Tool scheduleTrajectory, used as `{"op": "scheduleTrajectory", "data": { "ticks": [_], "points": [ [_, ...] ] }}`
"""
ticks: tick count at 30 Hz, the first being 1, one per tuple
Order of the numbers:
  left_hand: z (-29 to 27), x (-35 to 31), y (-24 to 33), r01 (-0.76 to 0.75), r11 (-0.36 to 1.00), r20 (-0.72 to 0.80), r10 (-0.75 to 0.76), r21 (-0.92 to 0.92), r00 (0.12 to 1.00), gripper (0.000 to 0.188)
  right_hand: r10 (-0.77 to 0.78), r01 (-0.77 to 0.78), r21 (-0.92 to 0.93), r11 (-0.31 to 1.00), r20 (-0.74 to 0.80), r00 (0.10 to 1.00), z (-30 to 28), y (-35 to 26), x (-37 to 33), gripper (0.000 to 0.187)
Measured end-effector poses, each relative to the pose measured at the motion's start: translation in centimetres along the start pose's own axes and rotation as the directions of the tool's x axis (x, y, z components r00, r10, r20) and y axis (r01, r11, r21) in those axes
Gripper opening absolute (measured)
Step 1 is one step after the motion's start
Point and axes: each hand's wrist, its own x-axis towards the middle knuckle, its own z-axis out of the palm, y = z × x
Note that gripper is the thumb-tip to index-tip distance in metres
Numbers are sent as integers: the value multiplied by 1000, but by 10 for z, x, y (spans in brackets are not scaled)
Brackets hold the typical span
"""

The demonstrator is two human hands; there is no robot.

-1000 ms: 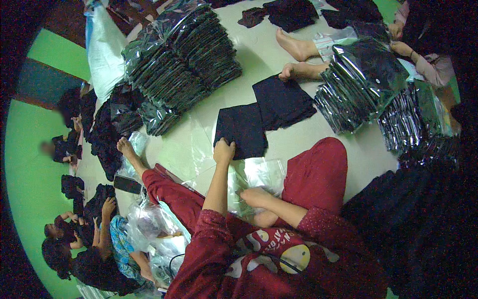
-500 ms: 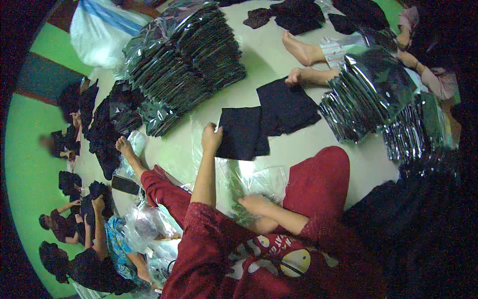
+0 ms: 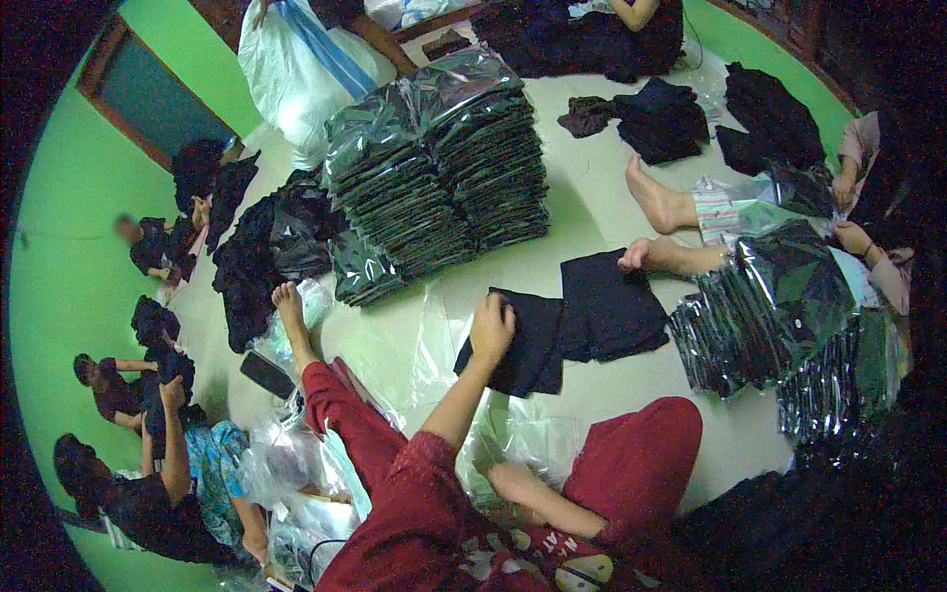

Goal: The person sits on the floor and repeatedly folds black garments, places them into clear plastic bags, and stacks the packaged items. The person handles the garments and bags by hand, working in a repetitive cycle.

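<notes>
My left hand (image 3: 491, 331) reaches forward to the left edge of a folded black garment (image 3: 531, 345) on the floor, its fingers curled over the cloth. A second folded black garment (image 3: 612, 306) lies flat against its right side. Close to my lap, my right hand (image 3: 518, 485) is closed at the edge of a clear plastic bag (image 3: 543, 434); its fingertips are partly blurred. The bag lies among other clear sheets between my legs.
A tall stack of bagged black garments (image 3: 444, 178) stands ahead. Another bagged stack (image 3: 735, 321) is at the right, near a co-worker's feet (image 3: 661, 197). Loose plastic (image 3: 286, 459) and a phone (image 3: 264, 375) lie left. Black cloth (image 3: 769, 523) is heaped at lower right.
The view has tilted up, so the scene sits lower. My left hand has moved right, further over the nearer garment, whose near left corner has shifted. My right hand stays near my lap.
</notes>
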Motion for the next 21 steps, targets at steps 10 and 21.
{"op": "scheduleTrajectory", "data": {
  "ticks": [10,21],
  "points": [
    [-20,-98,62,-225,973,306,199,54,931,23,17,-9,-70,998,119,993,-26,-16,-2,17],
    [-21,-79,24,84,939,212,-12,-332,977,23,25,-10,-91,996,173,985,-35,-12,-2,23]
  ]
}}
